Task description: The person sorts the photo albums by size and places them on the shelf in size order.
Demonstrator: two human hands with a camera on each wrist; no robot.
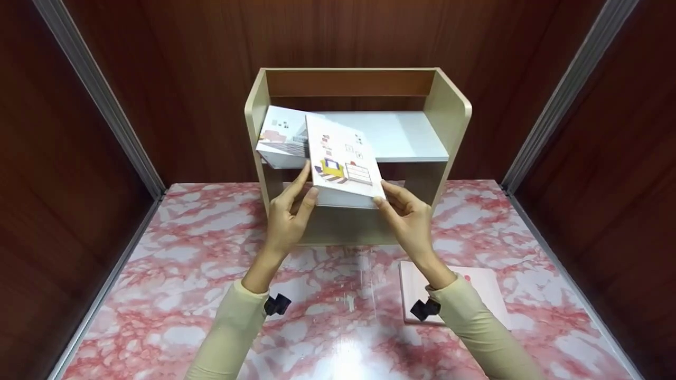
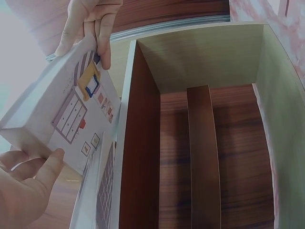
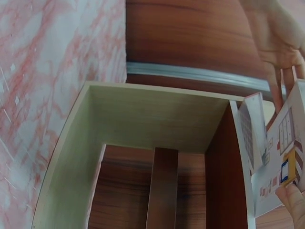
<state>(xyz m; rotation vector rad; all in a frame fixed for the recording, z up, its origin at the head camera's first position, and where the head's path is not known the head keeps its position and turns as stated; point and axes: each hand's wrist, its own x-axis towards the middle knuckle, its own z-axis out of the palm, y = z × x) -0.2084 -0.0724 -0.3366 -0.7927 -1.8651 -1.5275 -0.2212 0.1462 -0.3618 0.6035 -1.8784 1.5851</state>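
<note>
My left hand point(image 1: 285, 216) and right hand point(image 1: 409, 219) hold a thick white book point(image 1: 343, 142) between them by its near corners. A yellow sofa and a chest of drawers are drawn on its cover. It is tilted, with its far end over the upper shelf point(image 1: 406, 134) of a small bookshelf. Another white book point(image 1: 280, 132) leans at the shelf's left side, partly behind the held one. In the left wrist view, thumb and fingers lie along the held book point(image 2: 90, 109); the right wrist view shows part of its cover point(image 3: 279, 167).
A pale pink book point(image 1: 483, 285) lies on the marbled table point(image 1: 200, 295), partly under my right forearm. The bookshelf's side panels point(image 1: 451, 111) rise at both ends of the shelf. Dark wood walls point(image 1: 338, 31) with metal strips enclose the table.
</note>
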